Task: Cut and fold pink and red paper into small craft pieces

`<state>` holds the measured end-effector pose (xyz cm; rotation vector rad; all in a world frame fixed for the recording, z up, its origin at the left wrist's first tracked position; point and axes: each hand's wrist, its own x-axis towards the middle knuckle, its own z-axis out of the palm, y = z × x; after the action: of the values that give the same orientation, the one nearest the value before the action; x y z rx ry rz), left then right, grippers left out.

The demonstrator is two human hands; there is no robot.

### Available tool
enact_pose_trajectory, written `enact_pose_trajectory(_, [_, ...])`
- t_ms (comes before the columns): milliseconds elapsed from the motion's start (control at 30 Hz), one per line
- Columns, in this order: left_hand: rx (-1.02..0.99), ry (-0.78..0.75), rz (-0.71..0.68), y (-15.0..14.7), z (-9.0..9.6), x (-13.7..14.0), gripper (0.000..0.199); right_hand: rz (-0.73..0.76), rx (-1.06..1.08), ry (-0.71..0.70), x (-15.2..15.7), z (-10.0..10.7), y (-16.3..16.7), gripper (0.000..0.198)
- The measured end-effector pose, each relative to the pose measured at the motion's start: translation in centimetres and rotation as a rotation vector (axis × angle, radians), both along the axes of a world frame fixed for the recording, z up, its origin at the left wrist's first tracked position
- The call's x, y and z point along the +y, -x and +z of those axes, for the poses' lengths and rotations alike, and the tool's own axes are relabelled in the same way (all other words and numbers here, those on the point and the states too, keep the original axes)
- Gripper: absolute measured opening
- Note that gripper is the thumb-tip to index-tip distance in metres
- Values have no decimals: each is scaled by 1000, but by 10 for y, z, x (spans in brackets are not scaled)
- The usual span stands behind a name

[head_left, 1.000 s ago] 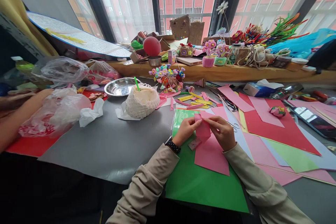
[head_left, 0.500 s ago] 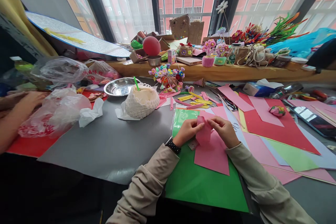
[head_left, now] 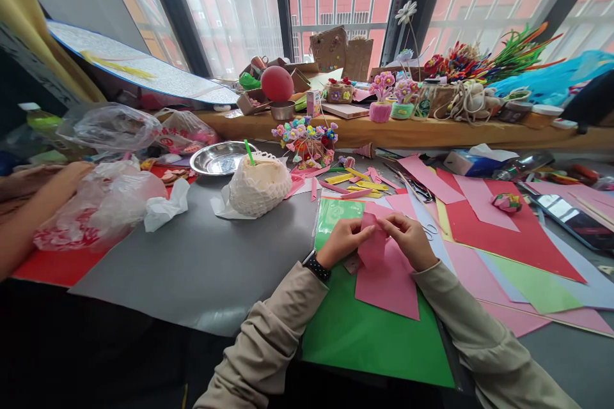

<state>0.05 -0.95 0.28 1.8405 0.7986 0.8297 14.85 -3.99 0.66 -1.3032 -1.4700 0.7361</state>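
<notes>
Between my two hands is a small piece of pink paper (head_left: 372,248), held up over the table. My left hand (head_left: 344,240) pinches its left side, the thumb lying across the front. At its upper right edge, the thumb and fingertips of my right hand (head_left: 409,238) are closed on the same piece. Beneath it a larger pink sheet (head_left: 389,287) lies on a green folder (head_left: 345,339). Part of a pair of scissors (head_left: 430,229) shows just right of my right hand.
A coconut in white foam netting (head_left: 259,188) stands left of my hands, near a metal plate (head_left: 218,160). Pink and yellow paper strips (head_left: 357,185) lie beyond. To the right are a red sheet (head_left: 522,243) and a phone (head_left: 575,220). Another person's arm (head_left: 43,204) is at far left.
My hands and the pink piece stay almost in place, with only a slight shift of the paper. At far left, the other person's hand has moved a little.
</notes>
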Motion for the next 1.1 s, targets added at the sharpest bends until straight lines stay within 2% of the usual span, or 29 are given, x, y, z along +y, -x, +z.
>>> enact_pose_trajectory(200, [0,32,-35,0,1,-1,38,16,18,12,-1,1,0,21])
enact_pose_trajectory(600, [-3,53,-15,0,4,-3,40,4,25,-11,-2,2,1,20])
enact_pose_trajectory(867, [4,57,-59,1,0,-1,38,23,-38,-60,-2,0,1,20])
enact_pose_trajectory(1100, [7,80,-71,1,-1,-1,39,-26,-119,-125,-2,0,1,20])
